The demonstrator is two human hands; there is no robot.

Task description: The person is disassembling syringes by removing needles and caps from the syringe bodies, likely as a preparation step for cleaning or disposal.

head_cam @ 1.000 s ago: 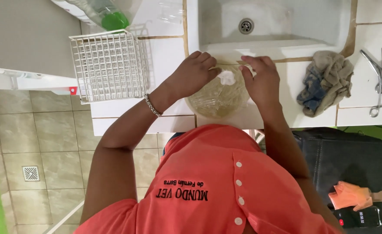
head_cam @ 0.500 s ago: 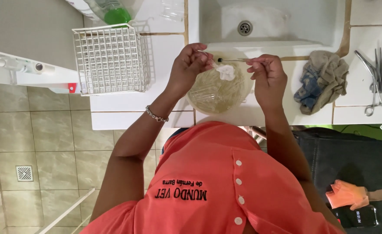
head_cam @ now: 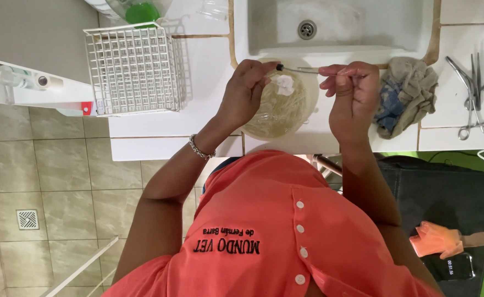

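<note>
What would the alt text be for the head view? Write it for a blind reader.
Seen from above, the left hand and right hand hold a thin metal instrument between them over a round yellowish bowl beside a white sink. A wire basket, crumpled cloth and scissors flank them.
</note>
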